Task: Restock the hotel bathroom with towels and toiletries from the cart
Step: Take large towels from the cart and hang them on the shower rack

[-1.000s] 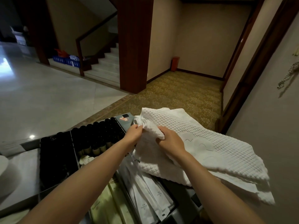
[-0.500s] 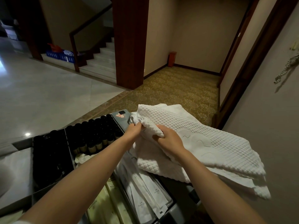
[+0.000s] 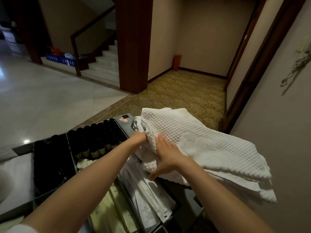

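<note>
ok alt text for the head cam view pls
Two bare hands, left hand and right hand, handle a white waffle towel over a housekeeping cart stocked with dark bottles and white sachets, in a carpeted hotel corridor.

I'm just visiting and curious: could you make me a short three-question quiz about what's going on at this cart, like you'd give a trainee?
1. True or false: the left hand grips a fold of the white waffle towel.
2. How does the right hand meet the towel? A) fingers spread flat on it B) clenched in a fist beside it C) not touching it
3. Fill in: the dark-capped toiletry bottles stand in the cart's tray to the ______ of the towel.

Key: 1 true; 2 A; 3 left
</note>
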`<state>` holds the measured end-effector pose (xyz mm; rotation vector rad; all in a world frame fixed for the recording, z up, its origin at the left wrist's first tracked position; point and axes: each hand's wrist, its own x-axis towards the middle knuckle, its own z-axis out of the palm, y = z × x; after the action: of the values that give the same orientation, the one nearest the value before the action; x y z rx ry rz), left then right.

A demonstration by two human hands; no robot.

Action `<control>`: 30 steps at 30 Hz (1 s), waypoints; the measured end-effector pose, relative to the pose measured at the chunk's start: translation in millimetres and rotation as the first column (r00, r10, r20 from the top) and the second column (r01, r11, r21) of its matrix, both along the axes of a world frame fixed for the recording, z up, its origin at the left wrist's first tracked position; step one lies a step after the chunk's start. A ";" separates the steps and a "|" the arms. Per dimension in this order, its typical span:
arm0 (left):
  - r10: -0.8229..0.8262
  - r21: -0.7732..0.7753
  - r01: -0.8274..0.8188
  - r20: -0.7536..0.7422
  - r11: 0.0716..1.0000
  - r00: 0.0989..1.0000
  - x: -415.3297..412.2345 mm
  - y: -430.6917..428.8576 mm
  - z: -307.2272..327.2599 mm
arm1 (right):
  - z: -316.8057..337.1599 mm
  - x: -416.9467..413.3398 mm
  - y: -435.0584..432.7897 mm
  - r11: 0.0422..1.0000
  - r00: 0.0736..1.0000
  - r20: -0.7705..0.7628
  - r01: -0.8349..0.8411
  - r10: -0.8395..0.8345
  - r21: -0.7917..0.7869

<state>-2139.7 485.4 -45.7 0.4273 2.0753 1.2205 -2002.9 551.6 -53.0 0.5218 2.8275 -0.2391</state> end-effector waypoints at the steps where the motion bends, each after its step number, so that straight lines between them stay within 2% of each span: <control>1: 0.010 0.021 -0.011 0.027 1.000 1.000 2.6 -3.2 3.6 | -1.4 0.6 0.0 1.000 1.000 0.000 0.006 -0.006 0.022; 3: 0.034 0.058 -0.041 0.121 0.997 0.992 1.5 -4.7 6.1 | -4.6 1.1 0.7 0.998 0.998 -0.046 0.033 -0.031 0.047; 4: 0.051 0.080 -0.064 0.156 0.995 0.987 0.1 -3.6 9.1 | -5.8 1.4 0.4 0.997 0.992 -0.115 0.062 -0.055 0.051; 7: 0.102 0.213 -0.145 0.200 0.966 0.975 1.0 3.9 22.7 | -5.4 1.8 6.3 0.980 0.897 -0.419 0.186 -0.140 0.071; 8: 0.108 0.265 -0.161 0.202 0.951 0.973 3.7 7.4 28.3 | -1.9 2.1 11.7 0.973 0.848 -0.500 0.225 -0.173 0.044; 10: 0.109 0.349 -0.147 0.125 0.926 0.986 12.0 13.8 39.0 | 9.7 3.4 22.4 0.947 0.755 -0.576 0.292 -0.314 -0.133; 12: 0.090 0.423 -0.071 -0.025 0.903 0.996 21.2 19.7 45.3 | 18.4 5.7 33.1 0.873 0.669 -0.563 0.340 -0.485 -0.349; 14: 0.133 0.384 -0.029 -0.247 0.923 0.960 30.0 21.9 45.7 | 20.7 7.9 44.2 0.747 0.561 -0.512 0.351 -0.651 -0.565; 15: 0.198 0.338 -0.084 -0.318 0.937 0.927 32.6 21.2 43.3 | 20.5 9.3 49.9 0.665 0.500 -0.474 0.329 -0.725 -0.670; 16: 0.257 0.311 -0.151 -0.336 0.938 0.906 35.0 20.8 38.1 | 19.8 10.7 56.4 0.589 0.445 -0.436 0.301 -0.782 -0.750; 17: 0.257 0.267 -0.180 -0.288 0.947 0.923 36.8 20.3 31.5 | 20.0 12.9 61.7 0.530 0.406 -0.403 0.276 -0.820 -0.802; 18: 0.193 0.233 -0.149 -0.180 0.961 0.964 40.2 19.7 25.1 | 20.7 14.5 66.0 0.489 0.387 -0.375 0.256 -0.842 -0.834; 19: 0.062 0.193 -0.054 -0.036 0.980 0.997 44.6 20.1 17.4 | 20.8 15.8 69.5 0.457 0.381 -0.350 0.241 -0.856 -0.856; 20: -0.083 0.151 0.068 0.100 0.986 0.991 50.4 21.3 10.7 | 21.2 16.7 71.1 0.433 0.386 -0.327 0.229 -0.862 -0.872; 21: -0.190 0.111 0.172 0.171 0.979 0.967 55.0 21.6 5.7 | 22.0 17.5 71.3 0.414 0.399 -0.304 0.227 -0.865 -0.881; 23: -0.267 0.078 0.257 0.177 0.963 0.947 59.9 26.5 -2.8 | 23.2 20.5 69.8 0.389 0.444 -0.264 0.219 -0.856 -0.895; 27: -0.303 0.165 0.274 0.184 0.947 0.935 72.0 33.8 -0.8 | 27.3 36.5 70.2 0.339 0.548 -0.242 0.081 -0.800 -0.937; 30: -0.234 0.168 0.219 0.077 0.961 0.969 86.9 43.2 4.6 | 31.5 51.6 72.9 0.308 0.522 -0.245 0.036 -0.817 -0.951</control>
<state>-2052.8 528.6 -41.1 0.6489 1.7991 1.2457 -1951.3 624.5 -21.4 1.1835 2.3662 -2.4138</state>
